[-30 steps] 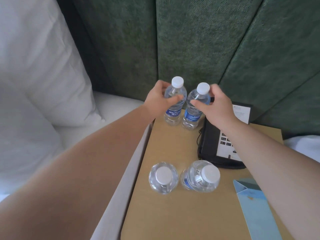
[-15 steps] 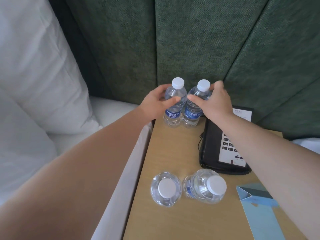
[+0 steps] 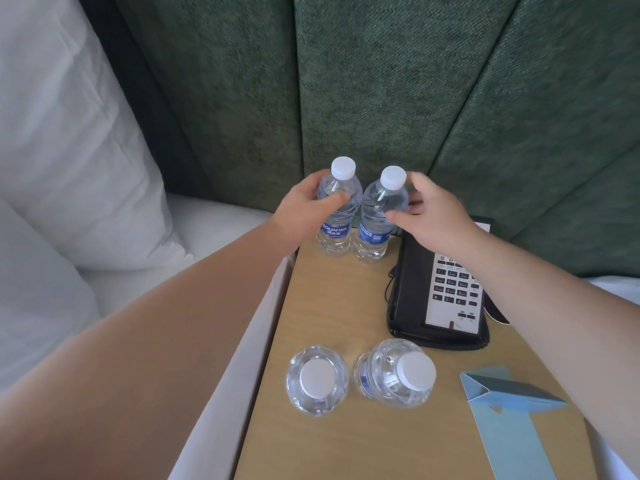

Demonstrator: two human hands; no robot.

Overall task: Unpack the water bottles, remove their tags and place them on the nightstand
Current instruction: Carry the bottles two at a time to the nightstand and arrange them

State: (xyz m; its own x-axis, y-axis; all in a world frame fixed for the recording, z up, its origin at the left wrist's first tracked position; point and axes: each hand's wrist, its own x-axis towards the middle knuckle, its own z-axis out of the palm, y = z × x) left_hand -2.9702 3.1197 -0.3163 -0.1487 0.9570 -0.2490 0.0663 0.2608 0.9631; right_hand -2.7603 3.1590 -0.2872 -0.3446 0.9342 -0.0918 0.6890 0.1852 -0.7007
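Two clear water bottles with white caps and blue labels stand upright side by side at the back of the wooden nightstand (image 3: 329,306). My left hand (image 3: 304,209) wraps the left back bottle (image 3: 337,216), thumb across its front. My right hand (image 3: 433,216) holds the right back bottle (image 3: 379,216) more loosely, thumb tip on its side and fingers behind its neck. Two more bottles stand at the front, seen from above: the front left bottle (image 3: 318,379) and the front right bottle (image 3: 398,372). No tags show on any of them.
A black desk phone (image 3: 446,292) with a keypad lies to the right of the back bottles. A folded blue card (image 3: 509,400) sits at the front right. The green padded headboard (image 3: 381,81) rises right behind. A white pillow (image 3: 69,150) and bed lie to the left.
Both back bottles have gone slightly farther back toward the headboard. My right hand's fingers have spread and loosened around its bottle. The front bottles have not moved.
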